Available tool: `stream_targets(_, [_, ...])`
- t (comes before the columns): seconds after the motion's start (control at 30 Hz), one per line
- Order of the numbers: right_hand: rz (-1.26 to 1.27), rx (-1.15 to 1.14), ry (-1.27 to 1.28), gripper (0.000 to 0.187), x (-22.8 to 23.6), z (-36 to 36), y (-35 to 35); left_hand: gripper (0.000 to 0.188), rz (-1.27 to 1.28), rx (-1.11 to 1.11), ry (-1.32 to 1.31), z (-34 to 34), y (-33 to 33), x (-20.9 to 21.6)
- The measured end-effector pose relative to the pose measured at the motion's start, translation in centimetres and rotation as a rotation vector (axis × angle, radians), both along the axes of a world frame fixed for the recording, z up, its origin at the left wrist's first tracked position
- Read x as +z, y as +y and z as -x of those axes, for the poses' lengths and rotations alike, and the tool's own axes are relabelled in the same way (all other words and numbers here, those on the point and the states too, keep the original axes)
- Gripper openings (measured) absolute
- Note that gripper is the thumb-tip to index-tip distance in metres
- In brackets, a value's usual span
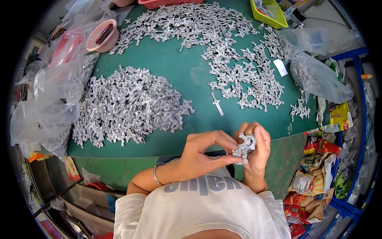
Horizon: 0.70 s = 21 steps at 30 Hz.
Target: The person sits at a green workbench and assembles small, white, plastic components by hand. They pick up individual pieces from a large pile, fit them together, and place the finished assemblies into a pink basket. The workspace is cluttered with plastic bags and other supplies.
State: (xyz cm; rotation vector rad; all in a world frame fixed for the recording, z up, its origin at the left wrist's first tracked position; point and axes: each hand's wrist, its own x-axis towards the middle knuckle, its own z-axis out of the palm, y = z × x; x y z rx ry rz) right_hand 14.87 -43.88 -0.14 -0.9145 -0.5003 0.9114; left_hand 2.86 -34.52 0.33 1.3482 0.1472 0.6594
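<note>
Close to my chest, at the table's near edge, both hands meet around a small silver-grey cast metal part (245,145) with a round ring and knobbed arms. My left hand (201,148) pinches it from the left between thumb and fingertips. From the right, my right hand (259,150) grips it with curled fingers; some of these are hidden behind the part. Whether it is one piece or several together, I cannot tell. A dense pile of similar castings (127,105) lies on the table's left, and a looser spread (242,75) covers the far and right side.
A thin metal strip (217,104) lies alone on the green table (187,75). Clear plastic bags (47,99) crowd the left edge; another bag (318,77) sits at the right. A pink bowl (102,36) and a yellow basket (269,14) stand farther back. Colourful packets (314,179) fill the lower right.
</note>
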Motion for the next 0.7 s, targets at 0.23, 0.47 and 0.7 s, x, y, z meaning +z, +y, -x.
stream_targets(0.23, [0.004, -0.007, -0.009, 0.034, -0.1, -0.1, 0.0, 0.024, -0.004, 0.012, 0.014, -0.1, 0.0, 0.1])
stream_targets(0.47, [-0.017, -0.041, -0.033, 0.023, -0.5, -0.1, 0.6, 0.009, 0.212, 0.043, 0.077, -0.2, -0.1, 0.2])
stream_targets(0.7, [0.016, -0.065, 0.049, 0.029, -1.2, -0.3, 0.5, 0.006, 0.474, -0.013, 0.213, -0.5, -0.2, 0.0])
